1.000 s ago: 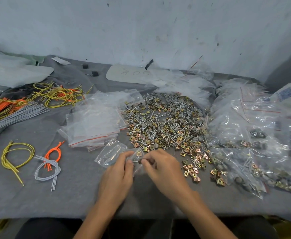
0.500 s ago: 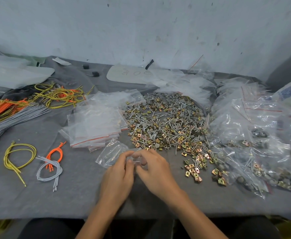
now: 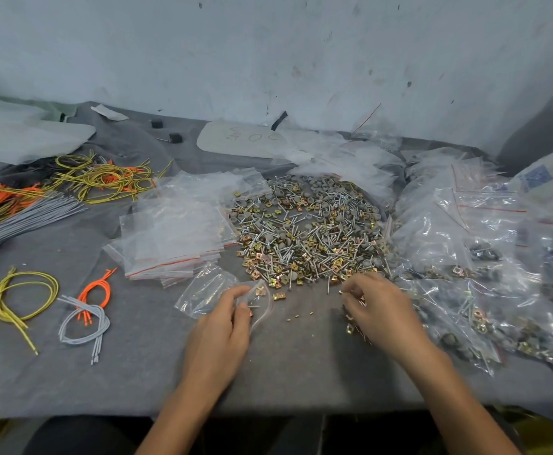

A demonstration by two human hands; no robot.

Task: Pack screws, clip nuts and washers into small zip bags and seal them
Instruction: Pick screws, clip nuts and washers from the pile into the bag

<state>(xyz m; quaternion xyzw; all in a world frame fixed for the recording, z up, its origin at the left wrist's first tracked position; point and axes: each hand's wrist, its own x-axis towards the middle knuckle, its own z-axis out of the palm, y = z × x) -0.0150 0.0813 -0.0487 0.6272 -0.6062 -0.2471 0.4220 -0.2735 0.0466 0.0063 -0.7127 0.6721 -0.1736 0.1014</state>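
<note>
Head view, packing station. The left hand (image 3: 222, 326) holds one small zip bag (image 3: 207, 290) flat on the grey bench (image 3: 301, 366), just in front of the hardware heap (image 3: 308, 238). Its grip pinches the bag's red-lined mouth between thumb and fingers, which appears to hold the opening apart so that parts can drop in. A few gold clip nuts already show inside the bag.

The right hand (image 3: 383, 310) is well apart from the bag, over loose clip nuts (image 3: 350, 328) at the heap's near right edge. Its fingers are curled downward. Blur hides whether the grip is pinching a piece or only raking among them, so this cannot be told. The likely step is gathering the next parts for the open bag.

The layout suits a left-to-right flow:
- The stack of empty bags (image 3: 176, 238) lies touching the heap's left side, within the left hand's reach.
- The filled bags (image 3: 458, 290) are piled to the right.

Sealing of the current bag is not yet done. The yellow wires (image 3: 22, 297), orange wires (image 3: 99, 285) and grey wires (image 3: 84, 326) lie apart at the left.
</note>
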